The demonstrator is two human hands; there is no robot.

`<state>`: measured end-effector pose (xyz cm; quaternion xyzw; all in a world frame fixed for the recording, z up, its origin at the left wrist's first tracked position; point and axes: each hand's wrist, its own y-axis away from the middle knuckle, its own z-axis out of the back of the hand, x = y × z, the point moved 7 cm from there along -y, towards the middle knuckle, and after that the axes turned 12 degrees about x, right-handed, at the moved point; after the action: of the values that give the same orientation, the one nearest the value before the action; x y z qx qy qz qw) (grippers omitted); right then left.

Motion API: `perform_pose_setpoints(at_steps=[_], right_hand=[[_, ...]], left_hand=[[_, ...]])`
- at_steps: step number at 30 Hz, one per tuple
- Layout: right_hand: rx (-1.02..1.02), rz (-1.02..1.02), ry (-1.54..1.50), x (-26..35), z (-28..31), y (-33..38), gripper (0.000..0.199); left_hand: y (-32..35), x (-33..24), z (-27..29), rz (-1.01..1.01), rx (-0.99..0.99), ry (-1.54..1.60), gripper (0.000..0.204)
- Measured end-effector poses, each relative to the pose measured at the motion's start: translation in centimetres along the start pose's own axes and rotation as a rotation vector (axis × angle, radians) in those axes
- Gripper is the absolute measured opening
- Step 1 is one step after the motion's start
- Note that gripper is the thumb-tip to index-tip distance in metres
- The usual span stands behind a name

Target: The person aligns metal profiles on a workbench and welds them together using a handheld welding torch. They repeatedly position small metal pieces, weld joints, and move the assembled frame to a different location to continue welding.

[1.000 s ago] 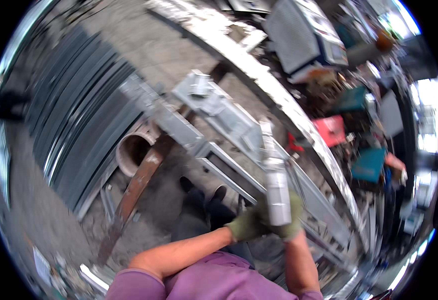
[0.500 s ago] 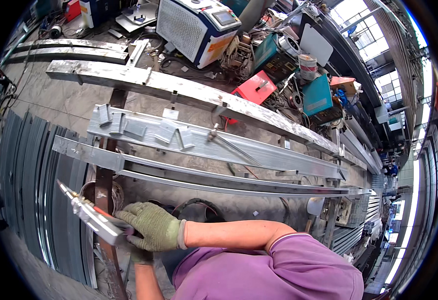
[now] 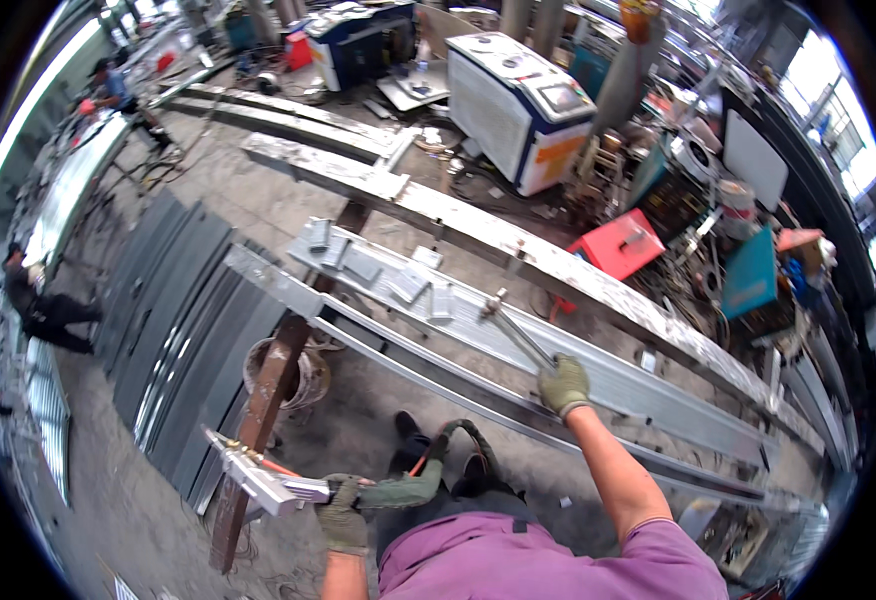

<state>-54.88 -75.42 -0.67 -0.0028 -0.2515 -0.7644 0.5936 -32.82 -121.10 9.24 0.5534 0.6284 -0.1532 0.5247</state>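
Note:
My left hand [image 3: 342, 518], in an olive work glove, is closed on the grip of a silver handheld welding gun [image 3: 258, 482] with a thin pointed tip. A cable in a green sleeve [image 3: 408, 490] runs from the gun's grip past my legs. My right hand [image 3: 564, 386], gloved too, is stretched forward and closed round the handle end of a hammer [image 3: 521, 332]. The hammer lies on a wide silver metal channel [image 3: 618, 373], its head pointing away to the left. Several short metal pieces [image 3: 362, 265] lie on the channel's left end.
A narrower steel channel [image 3: 428, 378] runs nearer me; a long pale beam [image 3: 578, 280] lies beyond. A rusty brown support [image 3: 268, 390] crosses beneath, beside a bucket [image 3: 308, 380]. Stacked grey strips [image 3: 178, 330] lie left. A white-and-blue machine [image 3: 508, 115] stands behind. Two people [image 3: 43, 300] are far left.
My right hand has left the welding gun and reached forward and right to the hammer's handle. The gun stays in my left hand. The view has turned, showing more on the left.

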Motion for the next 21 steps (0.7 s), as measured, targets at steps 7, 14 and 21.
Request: perform_pose_setpoints(at_steps=[7, 14, 21], right_hand=[[0.314, -0.243, 0.16, -5.6, -5.4, -4.3, 0.041], [0.306, -0.228, 0.049, -6.9, -3.6, -5.5, 0.038], [0.245, -0.136, -0.13, -2.5, -0.7, -1.3, 0.053]], left_hand=[[-0.1, 4.0, -0.9, 0.199, 0.082, -0.238, 0.006], [-2.6, 3.2, -4.9, 0.296, 0.179, -0.193, 0.005], [-8.1, 2.8, -5.2, 0.28, 0.351, -0.116, 0.025]])
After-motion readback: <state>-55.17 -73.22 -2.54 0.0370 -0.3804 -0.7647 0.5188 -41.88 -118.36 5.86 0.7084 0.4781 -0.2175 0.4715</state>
